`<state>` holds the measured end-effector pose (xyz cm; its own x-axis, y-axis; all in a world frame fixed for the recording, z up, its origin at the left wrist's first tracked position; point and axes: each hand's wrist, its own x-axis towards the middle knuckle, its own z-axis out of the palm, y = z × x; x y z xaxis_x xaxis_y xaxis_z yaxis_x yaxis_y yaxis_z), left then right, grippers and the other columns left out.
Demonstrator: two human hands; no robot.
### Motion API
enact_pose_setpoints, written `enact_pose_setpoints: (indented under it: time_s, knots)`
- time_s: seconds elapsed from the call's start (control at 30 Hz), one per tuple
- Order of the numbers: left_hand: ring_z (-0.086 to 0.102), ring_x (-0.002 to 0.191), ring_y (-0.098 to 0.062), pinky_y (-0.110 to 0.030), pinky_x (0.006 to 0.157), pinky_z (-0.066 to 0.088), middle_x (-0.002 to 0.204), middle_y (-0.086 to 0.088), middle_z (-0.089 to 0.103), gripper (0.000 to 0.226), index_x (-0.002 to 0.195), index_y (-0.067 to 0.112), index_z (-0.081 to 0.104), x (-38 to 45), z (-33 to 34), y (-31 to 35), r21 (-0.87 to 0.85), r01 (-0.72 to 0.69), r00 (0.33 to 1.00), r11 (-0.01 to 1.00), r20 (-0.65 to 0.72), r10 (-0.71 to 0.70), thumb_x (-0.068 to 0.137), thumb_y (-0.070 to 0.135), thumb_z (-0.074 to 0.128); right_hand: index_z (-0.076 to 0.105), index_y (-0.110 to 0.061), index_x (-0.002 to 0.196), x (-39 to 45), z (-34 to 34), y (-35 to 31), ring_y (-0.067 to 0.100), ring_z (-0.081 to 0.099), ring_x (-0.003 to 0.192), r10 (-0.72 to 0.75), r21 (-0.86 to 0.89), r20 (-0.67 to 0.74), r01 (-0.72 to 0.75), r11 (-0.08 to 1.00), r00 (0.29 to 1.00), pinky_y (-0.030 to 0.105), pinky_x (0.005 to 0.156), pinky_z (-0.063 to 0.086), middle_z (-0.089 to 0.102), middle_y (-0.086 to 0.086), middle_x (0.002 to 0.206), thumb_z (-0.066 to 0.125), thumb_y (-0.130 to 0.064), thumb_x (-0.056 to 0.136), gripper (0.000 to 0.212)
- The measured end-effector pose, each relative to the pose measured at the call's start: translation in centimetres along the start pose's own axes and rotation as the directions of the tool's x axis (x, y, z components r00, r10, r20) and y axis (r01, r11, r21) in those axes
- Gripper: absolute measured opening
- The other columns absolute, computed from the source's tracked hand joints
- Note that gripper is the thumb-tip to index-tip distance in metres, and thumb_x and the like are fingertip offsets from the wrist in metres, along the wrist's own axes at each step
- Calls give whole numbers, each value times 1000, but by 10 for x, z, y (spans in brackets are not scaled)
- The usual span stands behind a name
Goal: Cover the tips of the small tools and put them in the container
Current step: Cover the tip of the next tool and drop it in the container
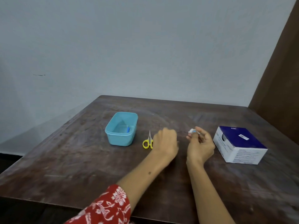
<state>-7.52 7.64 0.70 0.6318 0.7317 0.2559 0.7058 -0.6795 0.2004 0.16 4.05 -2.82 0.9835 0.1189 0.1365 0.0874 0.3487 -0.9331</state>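
A light blue plastic container (121,129) stands on the brown table (80,159), with a small blue item (128,129) lying inside it. Small yellow-handled scissors (147,141) lie to its right, blades pointing away from me. My left hand (165,141) hovers right beside the scissors' handles with the fingers curled; what it holds, if anything, is hidden. My right hand (200,145) is raised to the right and pinches a small white and blue piece (192,131) at its fingertips.
A blue and white cardboard box (239,144) sits at the right of the table. A pale wall runs behind the table, and a brown panel (281,70) stands at the far right.
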Motion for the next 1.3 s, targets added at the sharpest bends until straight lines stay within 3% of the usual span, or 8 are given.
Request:
enact_pose_setpoints:
  time_s: [0.27,0.4,0.57,0.67,0.83,0.93,1.3]
  knots:
    - [50,112,-30,-35,86,46,121,-18,52,25,113,0,57,10,20,14,44,38,999,998,27,-39,90,-1,49,67,-15,86,2,0,0,15,69,69,24,43,16,-25,999,1000,15,61,54,69,3,78,63,4,83,19]
    - [56,107,-32,-35,83,47,115,-17,56,17,103,0,61,10,19,5,-120,79,997,990,9,-78,88,2,56,67,-10,90,0,0,-1,18,71,69,38,82,60,-43,996,997,19,63,56,70,9,80,59,2,87,15]
    - [66,84,-22,-32,80,52,88,-10,72,15,88,6,73,13,19,-24,-583,86,967,808,-145,-208,87,11,60,71,-11,84,-2,1,-1,18,72,66,137,107,124,-151,983,983,28,68,58,72,6,71,65,-12,86,7]
    - [67,75,-15,-32,77,54,79,-6,72,11,88,9,73,7,24,-36,-708,16,961,706,-183,-206,86,14,64,70,-1,89,-5,4,-1,20,71,66,183,139,200,-213,967,963,27,65,59,71,13,75,66,-3,84,6]
    - [69,71,-9,-27,72,57,74,2,70,4,87,15,70,0,31,-45,-830,6,949,558,-171,-264,85,15,67,67,-6,85,-6,6,0,23,70,74,199,129,283,-242,962,938,29,67,59,69,16,84,65,10,79,17]
    - [71,73,-12,-26,69,58,78,-4,72,6,89,13,70,-3,32,-45,-901,39,949,433,-102,-299,84,11,66,67,-5,83,-8,6,2,24,69,79,193,87,328,-233,969,925,26,68,59,69,17,86,66,11,77,18]
    - [69,82,-13,-33,80,57,80,2,72,15,85,22,70,-5,30,-43,-920,41,954,391,-80,-289,80,8,69,67,2,81,-12,8,0,13,69,69,190,105,383,-247,963,904,26,69,59,68,12,78,64,9,80,7]
